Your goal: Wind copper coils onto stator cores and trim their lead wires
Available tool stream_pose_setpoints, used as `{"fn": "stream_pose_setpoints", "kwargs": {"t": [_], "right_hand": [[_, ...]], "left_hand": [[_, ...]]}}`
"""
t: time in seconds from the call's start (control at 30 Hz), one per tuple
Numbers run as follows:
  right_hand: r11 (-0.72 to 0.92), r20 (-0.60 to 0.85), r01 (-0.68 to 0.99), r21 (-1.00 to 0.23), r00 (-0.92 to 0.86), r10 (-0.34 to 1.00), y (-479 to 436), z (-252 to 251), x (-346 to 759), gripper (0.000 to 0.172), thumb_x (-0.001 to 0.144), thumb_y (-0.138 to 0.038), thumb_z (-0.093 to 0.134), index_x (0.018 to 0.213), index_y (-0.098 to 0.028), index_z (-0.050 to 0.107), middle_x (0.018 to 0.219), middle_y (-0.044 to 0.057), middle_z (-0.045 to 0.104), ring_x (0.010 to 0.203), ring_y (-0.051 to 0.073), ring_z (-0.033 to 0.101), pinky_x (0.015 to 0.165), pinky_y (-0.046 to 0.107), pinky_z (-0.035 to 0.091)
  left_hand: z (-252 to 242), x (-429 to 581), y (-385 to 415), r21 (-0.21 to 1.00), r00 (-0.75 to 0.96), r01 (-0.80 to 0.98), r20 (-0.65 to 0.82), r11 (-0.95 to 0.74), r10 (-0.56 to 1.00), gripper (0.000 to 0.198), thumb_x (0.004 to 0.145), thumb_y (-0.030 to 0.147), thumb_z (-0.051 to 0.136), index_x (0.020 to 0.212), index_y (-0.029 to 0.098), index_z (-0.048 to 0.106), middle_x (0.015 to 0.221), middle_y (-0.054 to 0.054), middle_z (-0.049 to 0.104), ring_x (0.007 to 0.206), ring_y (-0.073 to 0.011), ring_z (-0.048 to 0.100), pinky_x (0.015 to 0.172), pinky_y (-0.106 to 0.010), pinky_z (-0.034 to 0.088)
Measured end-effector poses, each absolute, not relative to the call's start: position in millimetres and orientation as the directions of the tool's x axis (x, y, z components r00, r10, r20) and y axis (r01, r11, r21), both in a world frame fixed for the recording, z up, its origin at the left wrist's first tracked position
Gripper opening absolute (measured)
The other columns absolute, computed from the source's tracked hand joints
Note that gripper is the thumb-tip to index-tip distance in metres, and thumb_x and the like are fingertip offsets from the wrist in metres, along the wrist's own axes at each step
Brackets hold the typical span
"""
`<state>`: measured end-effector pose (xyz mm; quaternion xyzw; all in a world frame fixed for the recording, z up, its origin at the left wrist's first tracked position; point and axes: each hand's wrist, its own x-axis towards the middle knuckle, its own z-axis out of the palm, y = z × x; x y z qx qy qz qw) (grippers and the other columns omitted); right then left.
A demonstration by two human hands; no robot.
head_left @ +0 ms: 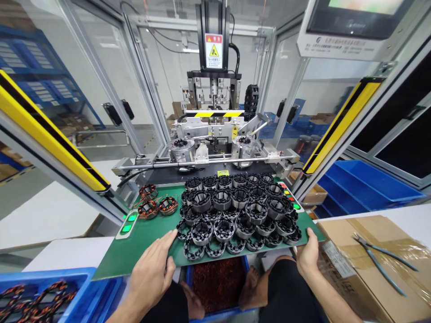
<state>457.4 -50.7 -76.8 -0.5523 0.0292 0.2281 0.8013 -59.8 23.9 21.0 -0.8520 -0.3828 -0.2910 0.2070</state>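
Note:
Many unwound stator cores (224,229), steel rings with black insulators, stand packed and partly stacked on a green tabletop (124,246). My left hand (151,264) lies at the table's front left of the stack, fingers stretched out together. Its fingertips reach the leftmost stator core (183,229) and seem to touch it. At the front right edge of the tabletop is my right hand (308,255), thumb up along the edge and its other fingers hidden. No object shows in it. Several copper-wound stators (148,208) sit apart at the back left of the tabletop.
Behind the tabletop stands a winding machine (215,130) with two cylindrical fixtures, between yellow light curtains (54,134). Green-lit buttons (127,224) flank the tabletop. A blue bin (60,276) holds wound stators at left. Pliers (379,260) lie on a cardboard box (400,233) at right.

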Motion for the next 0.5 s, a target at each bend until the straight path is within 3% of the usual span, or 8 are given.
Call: {"fn": "stream_pose_setpoints", "kwargs": {"t": [0.2, 0.5], "right_hand": [[0.286, -0.305, -0.410, -0.866, 0.886, 0.348, -51.5, -71.7, 455.9, 0.076, 0.074, -0.063, 0.084, 0.140, -0.025, 0.077, 0.157, 0.005, 0.078, 0.162, 0.033, 0.063, 0.140, 0.051, 0.048], [0.255, -0.276, -0.372, -0.892, 0.898, 0.344, -51.9, -85.0, 464.7, 0.069, 0.081, -0.064, 0.081, 0.137, -0.024, 0.077, 0.148, 0.006, 0.082, 0.152, 0.031, 0.072, 0.129, 0.047, 0.060]], "left_hand": [[21.9, -60.0, 23.9, -0.130, 0.537, 0.777, 0.647, -0.616, 0.542, 0.080, 0.109, 0.018, 0.048, 0.188, 0.019, 0.033, 0.149, -0.012, 0.085, 0.125, -0.0279, 0.086, 0.115, -0.040, 0.063], [24.5, -58.8, 23.0, -0.130, 0.537, 0.777, 0.647, -0.616, 0.541, 0.081, 0.109, 0.017, 0.048, 0.188, 0.019, 0.032, 0.148, -0.012, 0.085, 0.124, -0.0277, 0.086, 0.115, -0.041, 0.064]]}}
